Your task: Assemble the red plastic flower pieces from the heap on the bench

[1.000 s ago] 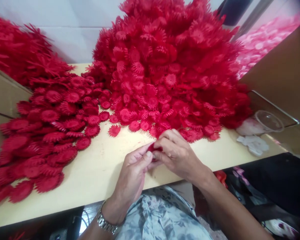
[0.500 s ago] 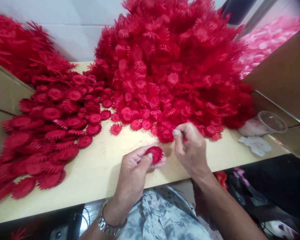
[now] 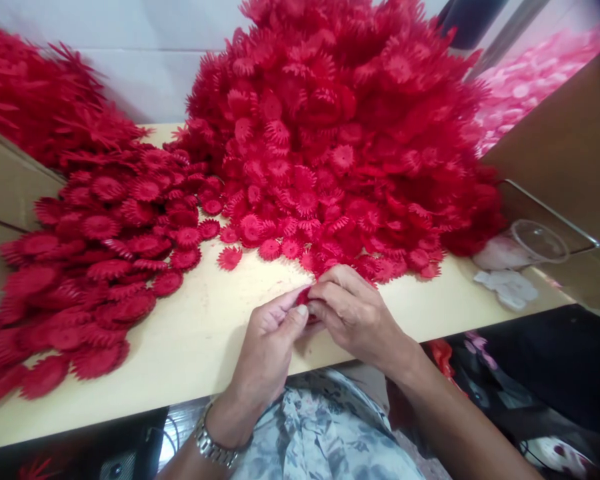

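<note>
My left hand (image 3: 275, 327), a metal watch on its wrist, is closed around a red fringed fabric flower piece (image 3: 305, 297), thumb on top. Fingers pinched together, my right hand (image 3: 347, 310) presses on that same flower piece and covers most of it. Whether a separate small piece sits in the right fingertips is hidden. Just beyond the hands rises a big heap of loose red flower pieces (image 3: 305, 173). To the left, a spread of thicker, stacked-looking red flower discs (image 3: 100, 267) covers the table (image 3: 200, 353).
A tall cardboard panel (image 3: 555, 153) borders the right side, near a clear plastic cup (image 3: 540, 240) and a white crumpled piece (image 3: 507, 288). Long-petalled red pieces (image 3: 25, 93) pile up at back left. Pink pieces (image 3: 530, 80) lie beyond the right panel.
My right hand has moved left and down from the edge of the big heap onto the flower piece in my left hand. The left hand stays in place.
</note>
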Motion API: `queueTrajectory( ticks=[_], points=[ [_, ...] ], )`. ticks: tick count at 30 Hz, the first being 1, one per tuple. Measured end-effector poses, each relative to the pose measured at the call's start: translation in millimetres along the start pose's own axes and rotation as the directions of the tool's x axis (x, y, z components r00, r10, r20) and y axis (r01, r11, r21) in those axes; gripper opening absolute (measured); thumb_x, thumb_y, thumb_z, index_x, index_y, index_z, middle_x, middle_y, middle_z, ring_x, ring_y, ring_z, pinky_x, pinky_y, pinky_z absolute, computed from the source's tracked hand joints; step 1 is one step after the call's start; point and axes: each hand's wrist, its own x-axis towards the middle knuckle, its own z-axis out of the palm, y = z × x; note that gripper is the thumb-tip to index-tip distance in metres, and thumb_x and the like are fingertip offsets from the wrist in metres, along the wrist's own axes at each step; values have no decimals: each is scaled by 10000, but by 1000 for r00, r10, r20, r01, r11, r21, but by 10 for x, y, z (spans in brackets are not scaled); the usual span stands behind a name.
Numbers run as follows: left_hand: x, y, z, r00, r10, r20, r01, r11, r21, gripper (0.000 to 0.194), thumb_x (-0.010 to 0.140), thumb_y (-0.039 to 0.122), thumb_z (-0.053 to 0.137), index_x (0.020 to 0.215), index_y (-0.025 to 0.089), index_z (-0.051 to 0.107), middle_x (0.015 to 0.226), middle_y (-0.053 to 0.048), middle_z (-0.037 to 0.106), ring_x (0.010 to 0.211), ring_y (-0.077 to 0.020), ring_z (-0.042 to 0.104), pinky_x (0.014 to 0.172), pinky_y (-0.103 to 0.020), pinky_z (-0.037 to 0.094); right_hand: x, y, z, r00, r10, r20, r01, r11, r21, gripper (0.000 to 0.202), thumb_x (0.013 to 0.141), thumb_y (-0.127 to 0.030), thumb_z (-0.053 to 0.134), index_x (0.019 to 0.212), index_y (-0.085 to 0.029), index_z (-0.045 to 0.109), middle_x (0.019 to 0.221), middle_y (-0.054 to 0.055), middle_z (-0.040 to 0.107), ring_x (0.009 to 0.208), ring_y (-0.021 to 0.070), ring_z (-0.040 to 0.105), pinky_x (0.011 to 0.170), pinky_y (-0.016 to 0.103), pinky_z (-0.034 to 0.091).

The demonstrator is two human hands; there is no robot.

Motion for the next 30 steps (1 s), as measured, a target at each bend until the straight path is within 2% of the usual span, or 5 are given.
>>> queueTrajectory(
  ticks=[10, 15, 19, 24, 30],
  points=[
    [-17, -50, -52, 995, 70, -72, -61, 992, 111, 243, 749, 144, 609, 973, 164, 699, 894, -46, 710, 793, -182, 661, 736, -308, 554, 9, -27, 62, 924, 346, -163, -308, 925, 223, 165, 856, -140, 441, 696, -176, 457, 644, -4, 460, 596, 110, 461, 551, 237, 379],
    [-45, 18, -31, 987, 8, -158, 1, 998, 55, 184, 718, 137, 626, 881, 107, 705, 697, -43, 709, 638, -176, 679, 673, -285, 562, -6, 222, -26, 901, 246, -357, -313, 939, -142, 139, 857, -155, 458, 735, -163, 524, 685, 35, 511, 649, 145, 496, 603, 270, 422],
    [-33, 54, -30, 988, -25, -149, 21, 999, -26, 157, 733, 156, 618, 853, 112, 710, 741, -55, 716, 699, -183, 686, 718, -285, 555, -24, 307, -156, 955, 114, -274, -221, 890, -400, 124, 848, -157, 492, 918, -137, 592, 838, 104, 583, 819, 209, 543, 730, 343, 461],
    [-11, 59, -10, 998, -10, -68, 7, 998, -55, 177, 737, 137, 605, 872, 133, 719, 840, -65, 720, 768, -176, 672, 714, -267, 550, 2, 43, -115, 994, 27, -102, -30, 999, -36, 57, 823, -165, 561, 867, -156, 596, 812, 70, 567, 774, 160, 543, 686, 276, 481],
    [-18, 6, -21, 998, 25, -63, -26, 999, -18, 200, 720, 158, 633, 898, 150, 724, 929, -79, 711, 877, -204, 643, 742, -294, 543, 17, -45, 17, 999, 51, -6, -49, 989, 140, 133, 850, -102, 478, 763, -135, 574, 752, 63, 545, 700, 140, 525, 627, 254, 452]
  ],
)
